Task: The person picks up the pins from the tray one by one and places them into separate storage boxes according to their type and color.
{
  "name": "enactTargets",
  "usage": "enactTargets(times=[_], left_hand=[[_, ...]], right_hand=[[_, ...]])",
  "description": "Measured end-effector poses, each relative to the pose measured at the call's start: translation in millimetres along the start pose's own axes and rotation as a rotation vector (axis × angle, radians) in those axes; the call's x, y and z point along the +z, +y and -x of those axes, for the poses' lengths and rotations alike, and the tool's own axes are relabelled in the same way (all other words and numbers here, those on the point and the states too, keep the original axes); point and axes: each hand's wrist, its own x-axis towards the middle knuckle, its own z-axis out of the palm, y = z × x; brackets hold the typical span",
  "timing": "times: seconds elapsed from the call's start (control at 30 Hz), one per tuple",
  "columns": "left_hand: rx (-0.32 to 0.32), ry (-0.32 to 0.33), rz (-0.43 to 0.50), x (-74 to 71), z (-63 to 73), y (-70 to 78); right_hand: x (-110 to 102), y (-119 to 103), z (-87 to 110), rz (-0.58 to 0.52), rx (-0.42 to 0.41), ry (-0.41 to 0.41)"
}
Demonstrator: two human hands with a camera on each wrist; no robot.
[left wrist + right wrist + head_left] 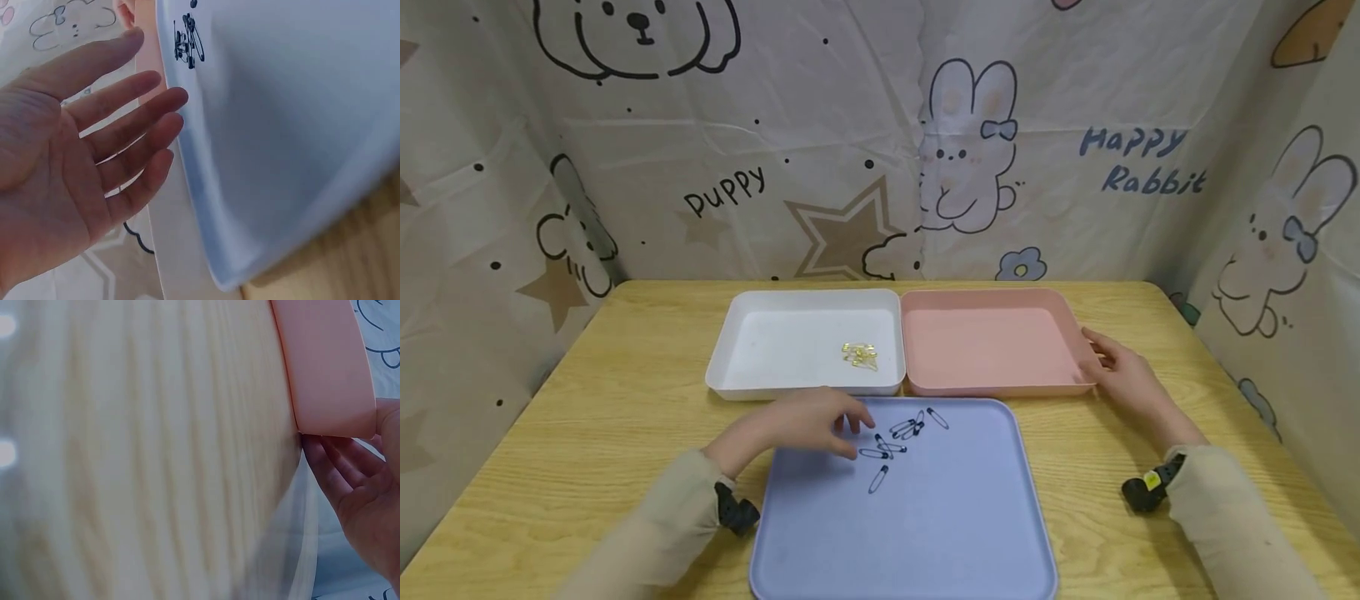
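Observation:
My left hand point(808, 423) hovers over the upper left of a blue tray point(955, 533), its fingers loosely bent with nothing between them. In the left wrist view its palm and spread fingers point(134, 125) show. Just right of the fingertips several black safety pins point(878, 480) lie scattered on the tray. My right hand point(1131, 387) holds the right side of a pink tray point(992, 342); the right wrist view has the thumb point(389, 415) at the rim and the other fingers against the outer wall. Several gold safety pins point(860, 357) lie in a white tray point(775, 342).
The white and pink trays stand side by side behind the blue one on a wooden table point(625, 392). A printed cloth point(850, 142) hangs behind the table and along both sides.

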Motion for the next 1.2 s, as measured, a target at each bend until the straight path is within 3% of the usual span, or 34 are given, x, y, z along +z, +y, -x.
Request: enactTargets(times=[0.43,0.93,1.2], left_hand=[[0.016,-0.023,-0.085,11.6,-23.7,9.6],[-0.009,-0.062,-0.048,17.3,-28.8,14.3],[0.050,-0.060,-0.005,20.8,-28.2,10.3]], right_hand=[[-3.6,9.1,-6.0,-0.092,0.049,-0.037],[-4.4,8.5,-6.8,-0.146,0.043,-0.046],[-3.6,10.8,-7.3,-0.150,0.055,-0.044]])
